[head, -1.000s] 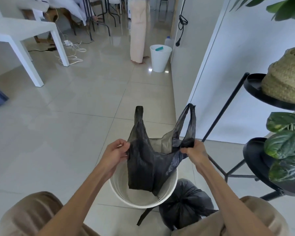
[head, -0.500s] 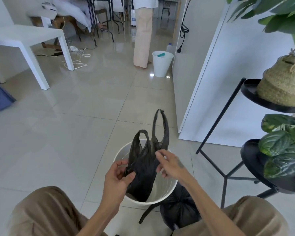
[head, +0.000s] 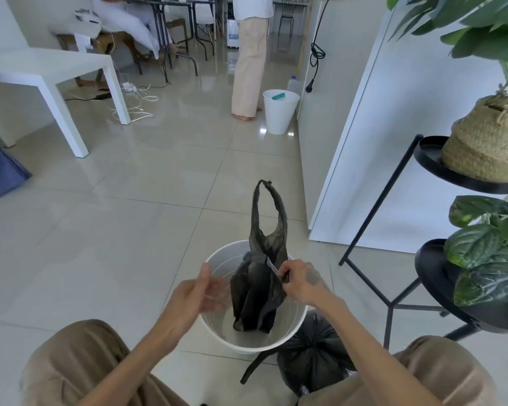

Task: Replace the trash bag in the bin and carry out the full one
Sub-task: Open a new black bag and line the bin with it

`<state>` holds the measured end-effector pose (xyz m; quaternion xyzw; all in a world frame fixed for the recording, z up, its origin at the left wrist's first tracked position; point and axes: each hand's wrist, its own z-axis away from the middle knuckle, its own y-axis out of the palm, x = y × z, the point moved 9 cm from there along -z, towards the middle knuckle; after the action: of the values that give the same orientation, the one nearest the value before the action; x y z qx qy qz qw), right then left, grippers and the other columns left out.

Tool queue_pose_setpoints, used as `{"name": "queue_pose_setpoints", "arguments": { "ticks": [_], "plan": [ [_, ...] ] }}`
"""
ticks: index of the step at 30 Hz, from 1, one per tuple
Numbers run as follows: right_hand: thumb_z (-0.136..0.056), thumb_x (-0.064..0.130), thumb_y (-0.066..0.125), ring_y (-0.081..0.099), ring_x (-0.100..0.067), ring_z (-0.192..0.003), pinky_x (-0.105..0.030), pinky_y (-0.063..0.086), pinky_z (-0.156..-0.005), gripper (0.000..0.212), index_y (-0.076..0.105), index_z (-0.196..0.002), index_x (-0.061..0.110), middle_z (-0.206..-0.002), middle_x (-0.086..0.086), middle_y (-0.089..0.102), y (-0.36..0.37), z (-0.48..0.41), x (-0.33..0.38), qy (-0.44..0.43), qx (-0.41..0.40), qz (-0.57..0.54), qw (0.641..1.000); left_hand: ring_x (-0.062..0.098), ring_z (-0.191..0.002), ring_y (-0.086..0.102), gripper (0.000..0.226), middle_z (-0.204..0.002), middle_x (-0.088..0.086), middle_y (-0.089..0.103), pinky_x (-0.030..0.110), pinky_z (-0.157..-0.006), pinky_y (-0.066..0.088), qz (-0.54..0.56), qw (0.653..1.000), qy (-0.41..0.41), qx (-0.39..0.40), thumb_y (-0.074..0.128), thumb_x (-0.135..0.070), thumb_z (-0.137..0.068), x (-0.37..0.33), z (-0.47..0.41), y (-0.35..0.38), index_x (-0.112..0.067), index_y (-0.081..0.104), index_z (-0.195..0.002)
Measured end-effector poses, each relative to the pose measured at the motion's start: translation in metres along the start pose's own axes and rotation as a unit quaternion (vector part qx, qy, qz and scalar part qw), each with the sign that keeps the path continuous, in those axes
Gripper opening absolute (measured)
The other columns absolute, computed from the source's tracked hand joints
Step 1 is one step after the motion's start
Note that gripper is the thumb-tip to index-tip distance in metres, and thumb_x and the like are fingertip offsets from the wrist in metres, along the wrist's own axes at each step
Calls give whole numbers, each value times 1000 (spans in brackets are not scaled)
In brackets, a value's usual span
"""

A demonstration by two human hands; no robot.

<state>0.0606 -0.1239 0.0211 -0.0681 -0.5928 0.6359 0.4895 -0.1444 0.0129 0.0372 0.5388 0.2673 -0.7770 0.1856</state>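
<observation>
A white round bin (head: 217,329) stands on the floor between my knees. A fresh black bag (head: 255,297) hangs bunched into it, one handle loop sticking up. My right hand (head: 301,281) pinches the bag at its upper right edge. Left of the bag, over the bin's rim, my left hand (head: 194,294) is blurred, fingers apart, holding nothing. The full black bag (head: 314,356), tied, sits on the floor right of the bin against my right knee.
A black plant stand (head: 393,303) with leafy pots and a woven basket (head: 487,142) is close on the right. A white wall panel (head: 379,142) stands ahead right. Farther off are a second white bin (head: 279,115), a standing person (head: 250,68), a white table (head: 50,74) and floor cables (head: 132,104).
The bag went from spread wide between both hands to bunched. My left hand has let go of it and pulled left; my right hand keeps its pinch. The view tilted up.
</observation>
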Motion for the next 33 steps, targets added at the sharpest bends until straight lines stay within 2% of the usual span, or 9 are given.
{"name": "queue_pose_setpoints", "arguments": {
  "ticks": [3, 6, 9, 13, 17, 21, 25, 30, 33],
  "plan": [
    [-83, 11, 71, 61, -17, -75, -18, 42, -58, 18, 65, -88, 27, -89, 2, 63, 0, -4, -5, -5, 2, -4, 1000, 19, -86, 74, 59, -92, 2, 77, 38, -86, 59, 11, 994, 32, -104, 39, -65, -95, -25, -24, -26, -21, 79, -91],
    [-77, 16, 80, 60, -18, -74, -18, 42, -56, 26, 61, -88, 31, -90, 1, 61, 2, -9, -11, 0, 7, -7, 1000, 7, -101, 66, 42, -110, -11, 71, 33, -91, 54, -73, 995, 65, 6, 49, -63, -95, -49, -50, 7, -36, 79, -88],
    [-75, 15, 80, 56, -19, -80, -15, 33, -53, 32, 58, -92, 30, -95, -1, 60, 4, -10, -9, -11, 13, 10, 1000, 5, -84, 61, 28, -90, -11, 71, 30, -83, 47, -212, 966, 87, 121, 59, -49, -96, -50, -67, 55, -41, 76, -75],
    [-87, 24, 70, 63, -24, -83, -26, 52, -68, 14, 61, -98, 26, -96, -4, 66, 7, -9, -5, -32, 18, 17, 999, 12, -90, 64, 24, -112, -4, 76, 22, -83, 47, -305, 930, 88, 188, 66, -29, -92, -37, -78, 92, -27, 79, -112],
    [-91, 26, 60, 65, -34, -103, -43, 55, -93, 35, 63, -125, 20, -117, -13, 67, 7, -10, -9, -30, 28, 15, 999, 16, -92, 70, 49, -119, -3, 74, 33, -93, 57, -294, 932, 98, 189, 64, -6, -80, -40, -76, 100, -29, 73, -123],
    [-93, 23, 60, 63, -33, -110, -40, 52, -97, 42, 58, -134, 15, -128, -14, 63, 7, -9, -10, -31, 50, 37, 998, 15, -106, 68, 44, -120, -7, 74, 31, -100, 52, -363, 903, 120, 194, 67, -9, -84, -33, -78, 97, -32, 73, -122],
    [-89, 17, 64, 57, -31, -122, -37, 50, -100, 62, 44, -148, 19, -145, -11, 53, 8, -6, -28, 10, 72, 79, 994, 30, -115, 62, 47, -123, 8, 69, 30, -96, 50, -421, 893, 70, 144, 61, -11, -86, -23, -83, 66, -21, 66, -131],
    [-87, 4, 58, 60, -32, -119, -29, 55, -82, 73, 36, -153, 24, -150, -11, 47, 3, -3, -51, 33, 89, 92, 991, 33, -122, 58, 68, -135, 13, 60, 38, -101, 50, -419, 903, -15, 89, 62, -19, -83, -5, -90, 27, -15, 45, -148],
    [-94, 11, 56, 70, -30, -93, -23, 52, -56, 61, 39, -149, 28, -142, -11, 54, -7, -2, -63, 46, 92, 103, 989, 32, -117, 59, 76, -133, 12, 61, 40, -98, 53, -428, 898, -37, 98, 68, -17, -77, -1, -89, 13, -15, 41, -148]
  ]
}}
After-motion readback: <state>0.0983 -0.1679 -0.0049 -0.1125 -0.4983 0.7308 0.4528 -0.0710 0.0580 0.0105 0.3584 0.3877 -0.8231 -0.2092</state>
